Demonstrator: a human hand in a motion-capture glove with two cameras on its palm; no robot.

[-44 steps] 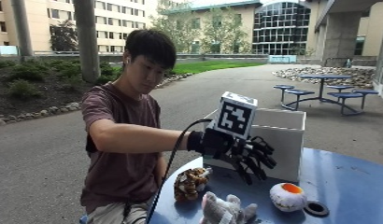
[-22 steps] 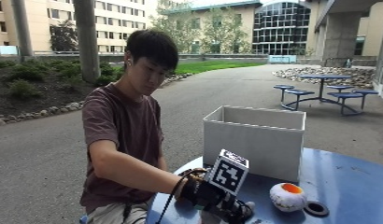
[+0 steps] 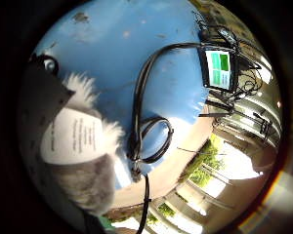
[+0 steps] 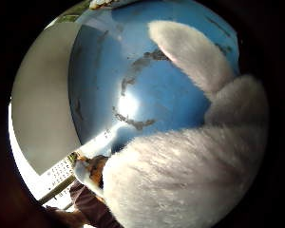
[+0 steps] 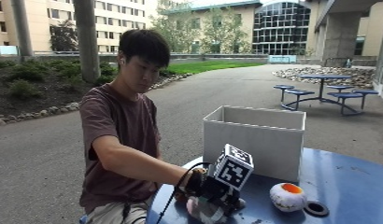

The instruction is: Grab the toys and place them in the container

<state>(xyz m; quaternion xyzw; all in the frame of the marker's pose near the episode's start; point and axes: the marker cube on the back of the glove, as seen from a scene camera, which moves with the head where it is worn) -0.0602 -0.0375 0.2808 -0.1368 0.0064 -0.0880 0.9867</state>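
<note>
Table: your blue round table [image 5: 347, 182] fills the lower right of the outside view and carries everything that matters here.
Container: the white open-topped container [image 5: 253, 140] stands mid-frame on the table, behind and above your working hand, its rim well above the hand.
Plush toy: a grey-white furry plush toy [image 5: 207, 210] lies at the table's near edge, bottom centre of the outside view, directly under your gloved hand; in the thumb-side palm view its fur [image 4: 180, 175] fills the lower half, so it sits right against the palm.
Right hand: your gloved right hand [image 5: 207, 189] is down on the plush; I cannot tell whether the fingers have curled round it.
Ball toy: a white ball toy with an orange opening [image 5: 287, 196] rests on the table to the right of the hand, apart from it, near the container's front wall.
Ring: a small black ring [image 5: 315, 208] lies just right of the ball.
Key relation: the container lies up and right of your hand, so in my judgement the plush must be lifted over the near wall.
</note>
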